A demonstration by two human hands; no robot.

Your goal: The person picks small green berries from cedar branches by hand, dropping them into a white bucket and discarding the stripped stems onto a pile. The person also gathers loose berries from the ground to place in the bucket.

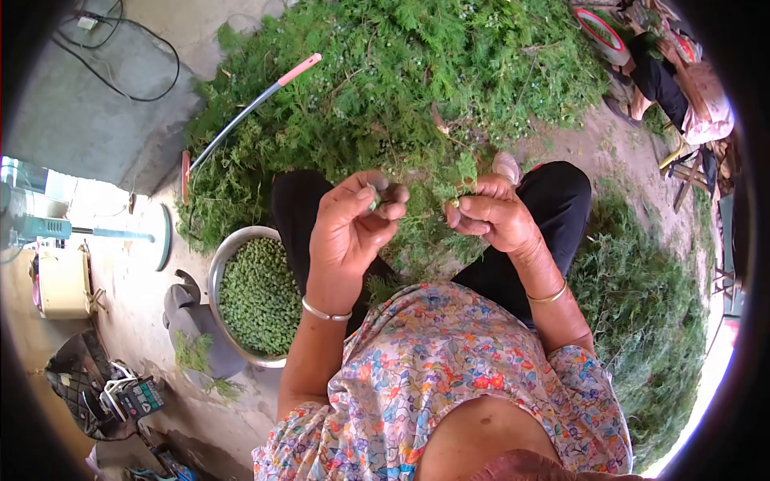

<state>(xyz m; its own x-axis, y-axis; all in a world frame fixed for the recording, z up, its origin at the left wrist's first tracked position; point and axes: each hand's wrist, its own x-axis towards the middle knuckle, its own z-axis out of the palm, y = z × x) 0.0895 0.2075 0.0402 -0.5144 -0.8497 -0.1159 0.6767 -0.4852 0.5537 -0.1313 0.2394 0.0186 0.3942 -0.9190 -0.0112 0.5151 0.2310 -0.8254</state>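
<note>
My left hand point(353, 212) is raised above my lap, its thumb and fingers pinched around a small green cone point(374, 199). A little to the right, my right hand point(493, 215) grips a green conifer sprig point(459, 175) between thumb and fingers. The two hands are apart. Beside my left knee stands a metal bowl point(215, 276) filled with small green cones point(257, 297). A large heap of cut conifer branches point(385, 72) spreads on the ground in front of my legs.
A rake-like tool with a pink-ended handle point(257, 104) leans on the heap. At left stand a fan point(112, 234) and a grey stool point(200, 337). More branches point(634, 313) lie at right. Another person point(682, 92) sits at upper right beside a red-rimmed basin point(601, 36).
</note>
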